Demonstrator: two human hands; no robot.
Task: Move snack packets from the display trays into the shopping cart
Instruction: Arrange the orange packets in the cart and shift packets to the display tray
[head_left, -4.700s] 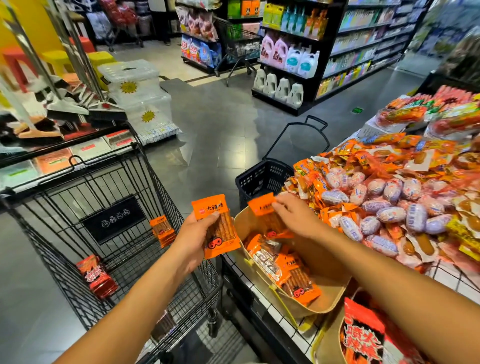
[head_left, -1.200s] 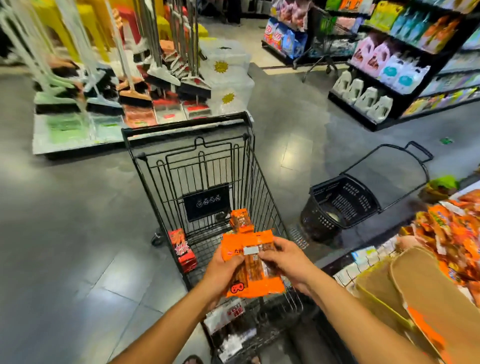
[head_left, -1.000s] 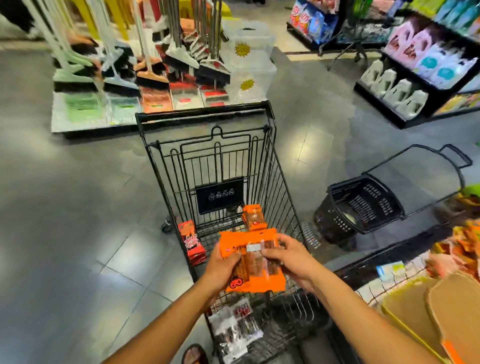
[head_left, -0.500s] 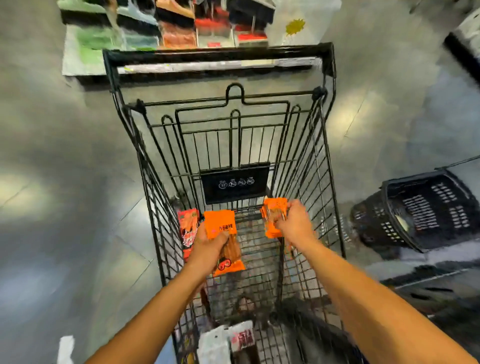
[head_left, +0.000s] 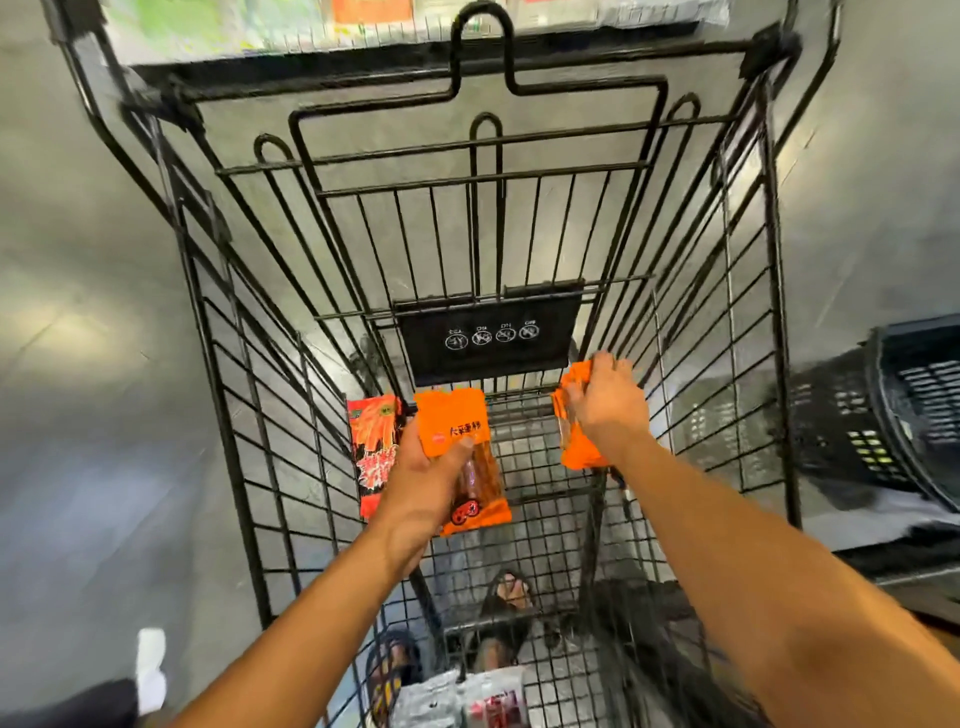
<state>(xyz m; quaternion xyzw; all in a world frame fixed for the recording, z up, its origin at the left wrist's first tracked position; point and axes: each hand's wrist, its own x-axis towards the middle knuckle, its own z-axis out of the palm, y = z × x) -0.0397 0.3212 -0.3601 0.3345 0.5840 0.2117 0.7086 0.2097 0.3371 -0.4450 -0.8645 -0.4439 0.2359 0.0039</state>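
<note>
I look straight down into the black wire shopping cart (head_left: 769, 291). My left hand (head_left: 421, 493) grips an orange snack packet (head_left: 457, 421) low inside the cart, thumb across its front. My right hand (head_left: 605, 402) holds a second orange snack packet (head_left: 574, 447) near the cart's right wall, fingers curled over its top. A red snack packet (head_left: 371, 447) leans against the left wall just beside my left hand. Clear and white packets (head_left: 467, 696) lie at the near end of the cart floor.
A black plastic hand basket (head_left: 893, 410) stands on the grey floor to the right of the cart. A black sign plate (head_left: 488, 338) hangs on the cart's far wall. My sandalled feet (head_left: 511, 592) show through the wire floor.
Both hands have separated and gone deeper into the cart, each with an orange packet. My view has tilted down and closer; the display trays have left the frame.
</note>
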